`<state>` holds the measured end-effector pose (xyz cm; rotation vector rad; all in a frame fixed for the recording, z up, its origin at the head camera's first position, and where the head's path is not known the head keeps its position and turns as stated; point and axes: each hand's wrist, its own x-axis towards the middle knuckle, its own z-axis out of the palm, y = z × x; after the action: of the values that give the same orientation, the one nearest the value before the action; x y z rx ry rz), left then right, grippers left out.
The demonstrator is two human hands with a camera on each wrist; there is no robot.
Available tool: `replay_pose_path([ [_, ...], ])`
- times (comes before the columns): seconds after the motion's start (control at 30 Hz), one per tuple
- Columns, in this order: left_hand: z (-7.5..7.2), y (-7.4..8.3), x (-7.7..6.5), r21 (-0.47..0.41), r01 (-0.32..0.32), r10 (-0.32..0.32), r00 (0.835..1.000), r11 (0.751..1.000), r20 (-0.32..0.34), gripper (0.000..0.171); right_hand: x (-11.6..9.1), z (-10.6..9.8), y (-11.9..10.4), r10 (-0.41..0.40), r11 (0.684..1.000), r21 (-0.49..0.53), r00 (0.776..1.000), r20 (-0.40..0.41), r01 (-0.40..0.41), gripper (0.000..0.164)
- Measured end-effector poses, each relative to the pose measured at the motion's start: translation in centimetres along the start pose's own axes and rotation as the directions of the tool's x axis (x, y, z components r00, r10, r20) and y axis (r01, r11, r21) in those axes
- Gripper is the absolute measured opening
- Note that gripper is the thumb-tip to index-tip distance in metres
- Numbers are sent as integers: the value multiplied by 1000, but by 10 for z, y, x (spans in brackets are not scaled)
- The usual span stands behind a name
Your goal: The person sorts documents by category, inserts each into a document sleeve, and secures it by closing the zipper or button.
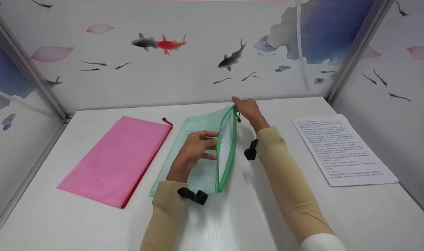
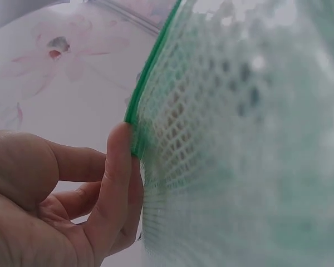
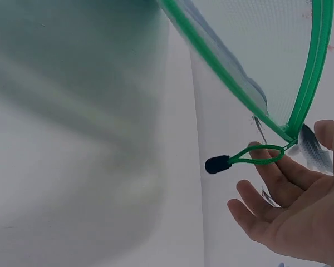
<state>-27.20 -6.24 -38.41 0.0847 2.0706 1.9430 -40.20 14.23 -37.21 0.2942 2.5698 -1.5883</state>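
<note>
A translucent green zip pouch (image 1: 201,122) lies in the middle of the table, its zipper side spread into a gap. My left hand (image 1: 194,148) pinches the near lip of this opening; in the left wrist view the fingers (image 2: 118,178) meet the green edge of the mesh. At the pouch's far corner is my right hand (image 1: 248,108). The right wrist view shows its fingers (image 3: 284,183) spread loosely beside the zipper end, behind a green cord pull (image 3: 217,164) with a black tip. Whether something lies inside the pouch I cannot tell.
A pink zip pouch (image 1: 117,160) with a red zipper edge lies flat on the left. On the right is a stack of printed paper (image 1: 340,150). Panels with painted fish (image 1: 232,59) enclose the white table (image 1: 212,223) at the back and sides.
</note>
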Motion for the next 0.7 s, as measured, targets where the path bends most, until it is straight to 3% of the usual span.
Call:
replay_pose_path([
  [0.33, 1, -4, 3, 35, 37, -38, 998, 999, 42, 26, 6, 2, 0, -20, 998, -58, 1000, -16, 19, 45],
  [0.7, 6, -9, 5, 196, 132, -147, 987, 972, 63, 20, 4, -11, 8, 22, 1000, 8, 992, 126, -24, 37],
])
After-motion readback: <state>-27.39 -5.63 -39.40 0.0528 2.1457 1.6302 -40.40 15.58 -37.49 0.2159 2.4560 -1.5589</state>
